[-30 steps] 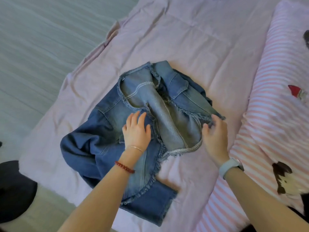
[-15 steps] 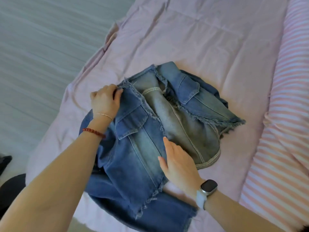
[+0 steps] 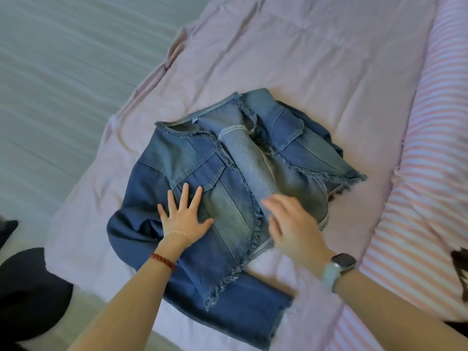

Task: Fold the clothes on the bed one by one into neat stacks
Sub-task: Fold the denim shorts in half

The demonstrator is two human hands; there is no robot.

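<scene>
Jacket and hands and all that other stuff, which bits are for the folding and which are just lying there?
For the folding:
- denim jacket, spread on the pink sheet
- left hand, pressing flat on it
- right hand, blurred, over the front opening

Just lying about:
- striped quilt at the right
- dark thing on the floor

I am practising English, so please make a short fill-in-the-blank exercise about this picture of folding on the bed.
1. The garment under both hands is made of blue ____.
2. The left hand presses on it with fingers spread ____.
3. The watch is on the ____ wrist.
4. The bed sheet is ____ in colour.

Missing words: denim; flat; right; pink
</scene>
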